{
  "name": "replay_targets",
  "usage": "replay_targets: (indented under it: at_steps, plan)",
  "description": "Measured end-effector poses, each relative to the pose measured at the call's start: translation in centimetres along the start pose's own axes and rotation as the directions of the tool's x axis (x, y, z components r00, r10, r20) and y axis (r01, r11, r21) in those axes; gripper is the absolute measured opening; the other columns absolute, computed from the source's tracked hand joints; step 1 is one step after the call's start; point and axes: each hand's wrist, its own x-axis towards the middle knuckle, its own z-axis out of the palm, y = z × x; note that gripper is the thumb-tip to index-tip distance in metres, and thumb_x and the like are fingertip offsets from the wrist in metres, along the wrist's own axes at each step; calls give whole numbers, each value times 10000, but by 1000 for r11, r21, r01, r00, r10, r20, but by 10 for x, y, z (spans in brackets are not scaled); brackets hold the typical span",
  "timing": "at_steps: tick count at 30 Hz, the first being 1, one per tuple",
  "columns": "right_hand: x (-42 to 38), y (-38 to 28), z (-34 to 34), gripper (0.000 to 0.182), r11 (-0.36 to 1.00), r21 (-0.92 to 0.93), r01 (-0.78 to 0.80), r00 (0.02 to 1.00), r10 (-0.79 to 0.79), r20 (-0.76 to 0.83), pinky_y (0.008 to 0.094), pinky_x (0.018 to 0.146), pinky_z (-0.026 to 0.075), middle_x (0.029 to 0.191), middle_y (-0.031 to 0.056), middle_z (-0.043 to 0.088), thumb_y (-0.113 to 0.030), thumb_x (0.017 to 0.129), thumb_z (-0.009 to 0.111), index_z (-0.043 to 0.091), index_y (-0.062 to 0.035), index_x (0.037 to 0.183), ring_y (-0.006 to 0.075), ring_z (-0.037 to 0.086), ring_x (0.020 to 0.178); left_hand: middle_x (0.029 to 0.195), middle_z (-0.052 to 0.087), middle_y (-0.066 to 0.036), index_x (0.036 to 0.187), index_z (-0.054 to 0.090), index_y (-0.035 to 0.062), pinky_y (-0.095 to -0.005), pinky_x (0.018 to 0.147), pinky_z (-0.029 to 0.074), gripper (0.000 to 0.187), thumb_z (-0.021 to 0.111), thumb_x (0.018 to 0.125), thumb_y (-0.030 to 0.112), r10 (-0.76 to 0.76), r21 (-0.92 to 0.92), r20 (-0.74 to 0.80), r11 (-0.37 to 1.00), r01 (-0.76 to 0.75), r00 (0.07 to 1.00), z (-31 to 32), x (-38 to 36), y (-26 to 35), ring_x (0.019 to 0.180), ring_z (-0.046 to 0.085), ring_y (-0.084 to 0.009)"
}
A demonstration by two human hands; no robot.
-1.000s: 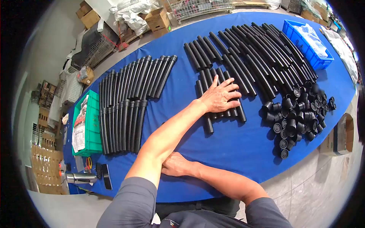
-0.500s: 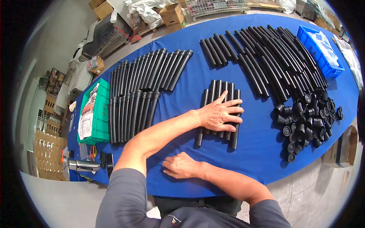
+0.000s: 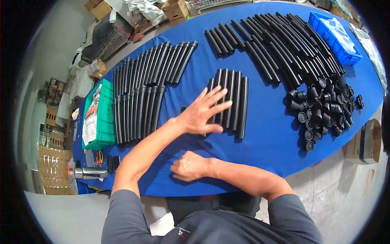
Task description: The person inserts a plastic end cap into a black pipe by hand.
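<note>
My left hand (image 3: 204,112) is spread over the left part of a small row of black tubes (image 3: 235,103) in the middle of the blue cloth; its fingers are apart and hold nothing. The row's tubes lie side by side, pointing away from me. My right hand (image 3: 190,166) rests on the cloth nearer to me with its fingers curled in; what it holds, if anything, is hidden. A small dark piece (image 3: 183,110) shows beside my left wrist. Capped black tubes (image 3: 140,101) lie in two rows at the left.
More black tubes (image 3: 280,46) lie at the upper right, above a heap of black caps (image 3: 321,112). A blue crate (image 3: 352,59) with plastic bags stands at the far right. The green crate (image 3: 106,116) is at the left, near a metallic cylinder (image 3: 90,173) and scissors.
My left hand has shifted left across the row, uncovering its right tubes. My right hand stays curled on the cloth. The camera's view has shifted, so the table appears higher.
</note>
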Motion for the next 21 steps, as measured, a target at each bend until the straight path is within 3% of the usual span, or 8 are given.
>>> replay_targets:
  at_steps: [1, 2, 5, 12, 16, 18, 20, 21]
  plan:
    - [0, -6, 3, 260, 998, 24, 54, 998, -55, 15, 503, 637, 548, 727, 151, 686, -282, 861, 652, 644, -31, 789, 368, 694, 675, 1649, 232, -208, 1540, 431, 209, -673, 1188, 159, 909, 601, 830, 752, 7, 56, 64, 998, -11, 998, 2, -13, 4, 1533, 172, -439]
    - [0, -8, 7, 262, 998, 19, 59, 997, -59, 45, 505, 636, 547, 728, 153, 686, -284, 859, 653, 643, -31, 790, 371, 693, 676, 1658, 211, -194, 1543, 417, 227, -689, 1176, 198, 859, 611, 860, 709, 6, 70, 92, 997, -13, 996, 3, -23, 11, 1527, 172, -449]
    - [2, -7, 12, 271, 999, 23, 27, 995, -30, 96, 508, 636, 540, 716, 158, 678, -292, 847, 658, 637, -28, 790, 378, 686, 678, 1656, 209, -194, 1555, 398, 235, -678, 1189, 186, 869, 612, 857, 705, -33, 111, 168, 994, 15, 985, 24, -36, 14, 1531, 163, -442]
    - [0, -3, 11, 272, 999, 46, 13, 999, -15, 45, 509, 637, 529, 718, 170, 668, -289, 828, 677, 626, -25, 785, 379, 679, 689, 1636, 268, -193, 1549, 406, 156, -582, 1213, 231, 831, 645, 891, 603, -71, 9, 7, 997, 71, 997, 38, -13, -11, 1525, 202, -425]
    - [0, -3, 16, 281, 998, 56, 25, 1000, -25, 7, 520, 642, 522, 707, 169, 666, -290, 821, 685, 620, -21, 778, 380, 673, 678, 1628, 287, -192, 1535, 429, 157, -656, 1187, 208, 879, 677, 845, 641, -109, 117, 8, 987, 107, 994, 29, -7, 5, 1523, 225, -409]
    - [0, -1, 16, 286, 998, 57, 1, 999, -3, 34, 527, 683, 523, 730, 174, 672, -291, 815, 689, 622, -14, 785, 382, 676, 713, 1622, 311, -179, 1522, 451, 176, -682, 1176, 190, 873, 680, 830, 655, -16, 167, -26, 986, 20, 1000, 25, 5, 23, 1522, 241, -394]
    - [3, -4, 13, 295, 996, 68, -57, 990, 48, 130, 531, 769, 530, 788, 190, 686, -291, 808, 693, 631, -3, 803, 386, 688, 799, 1602, 366, -145, 1488, 498, 223, -674, 1178, 198, 778, 675, 848, 629, 135, 139, 35, 981, -138, 990, 31, 25, 48, 1518, 274, -351]
    - [3, -2, 18, 297, 999, 34, 16, 1000, -16, 9, 529, 827, 518, 832, 203, 687, -288, 805, 694, 637, 3, 811, 392, 682, 857, 1598, 372, -143, 1475, 510, 221, -678, 1175, 205, 762, 671, 852, 629, 185, 132, 60, 973, -191, 981, 37, 34, 58, 1518, 278, -342]
